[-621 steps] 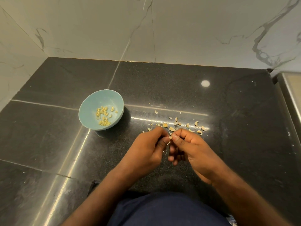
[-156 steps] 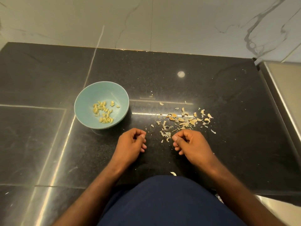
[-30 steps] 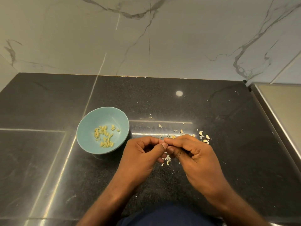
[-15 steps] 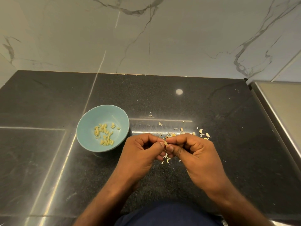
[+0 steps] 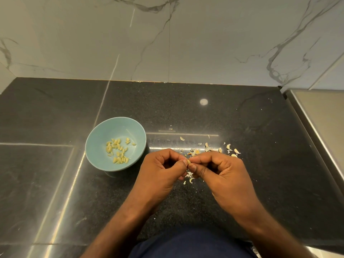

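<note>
The hands meet over the middle of the desk [image 5: 260,174], fingertips together, both pinching one small seed [image 5: 188,162] between them. The left hand [image 5: 160,174] holds it with thumb against forefinger, its other fingers curled into the palm. The right hand [image 5: 223,175] grips the same seed from the other side in the same way, knuckles up. The seed is held in the air just above the dark speckled surface, and only a sliver of it shows between the fingertips.

At the far left stands a pale blue bowl [image 5: 93,157], just beside the left hand but apart from it. In its bottom lies a loose heap of peeled seeds [image 5: 118,150], pale yellow. Directly under the meeting fingertips a few shell bits [image 5: 189,178] lie on the desk. More of them are scattered behind the right hand and off to its right, near the knuckles.

Along the right edge runs a metal ledge [image 5: 325,116]. A marbled white wall [image 5: 204,43] rises behind the desk. At the bottom edge a dark blue garment [image 5: 186,244] shows between the forearms.
</note>
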Demonstrator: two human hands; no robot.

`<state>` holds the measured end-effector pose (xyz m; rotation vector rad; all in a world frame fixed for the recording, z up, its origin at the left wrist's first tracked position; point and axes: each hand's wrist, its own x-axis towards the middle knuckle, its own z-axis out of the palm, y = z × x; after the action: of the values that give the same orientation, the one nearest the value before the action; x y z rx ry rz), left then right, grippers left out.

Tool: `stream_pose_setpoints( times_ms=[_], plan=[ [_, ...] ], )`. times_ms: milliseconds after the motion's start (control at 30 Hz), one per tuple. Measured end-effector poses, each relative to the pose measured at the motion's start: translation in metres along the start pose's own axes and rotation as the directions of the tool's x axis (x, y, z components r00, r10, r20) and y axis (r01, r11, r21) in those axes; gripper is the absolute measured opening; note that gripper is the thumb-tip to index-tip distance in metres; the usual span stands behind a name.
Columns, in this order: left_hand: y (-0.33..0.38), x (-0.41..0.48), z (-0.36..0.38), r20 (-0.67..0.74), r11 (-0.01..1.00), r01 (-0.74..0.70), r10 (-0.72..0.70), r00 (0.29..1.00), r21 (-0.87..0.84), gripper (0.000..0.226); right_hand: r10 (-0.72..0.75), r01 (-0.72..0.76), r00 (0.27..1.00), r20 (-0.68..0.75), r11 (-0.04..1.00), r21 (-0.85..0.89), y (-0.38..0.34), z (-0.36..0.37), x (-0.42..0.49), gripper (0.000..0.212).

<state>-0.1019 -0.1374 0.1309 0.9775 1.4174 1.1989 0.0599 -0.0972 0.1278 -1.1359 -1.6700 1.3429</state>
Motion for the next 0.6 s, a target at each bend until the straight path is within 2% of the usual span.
stream_pose_setpoints(
  times_ms=[100, 200, 333, 467, 600],
  plan=[
    [-0.0016, 0.0009, 0.0013, -0.023, 1.000, -0.016, 0.016, 1.000, 0.021, 0.008, 0.044, -0.044, 0.999, -0.010, 0.999, 0.013, -0.0003, 0.0004, 0.0019, 0.013],
    [-0.0021, 0.0013, 0.0031, -0.040, 0.999, -0.033, 0.034, 0.999, 0.026, 0.009, 0.121, -0.125, 0.992, 0.047, 0.985, 0.122, 0.0015, 0.0012, 0.0034, 0.014],
    [-0.0038, 0.0021, 0.0027, -0.049, 1.000, -0.026, 0.027, 0.998, 0.017, 0.009, 0.113, -0.124, 0.990, 0.083, 0.983, 0.135, 0.0032, 0.0029, 0.0043, 0.017],
    [-0.0038, 0.0024, 0.0035, -0.065, 1.000, -0.002, 0.003, 0.998, 0.024, 0.012, 0.091, -0.092, 0.996, 0.017, 0.987, 0.130, 0.0052, 0.0030, 0.0060, 0.013],
    [-0.0051, 0.0049, 0.0013, -0.148, 0.996, 0.010, 0.004, 0.989, 0.093, 0.021, 0.065, -0.054, 0.997, -0.052, 0.982, 0.181, 0.0024, 0.0008, 0.0073, 0.022]
  ],
)
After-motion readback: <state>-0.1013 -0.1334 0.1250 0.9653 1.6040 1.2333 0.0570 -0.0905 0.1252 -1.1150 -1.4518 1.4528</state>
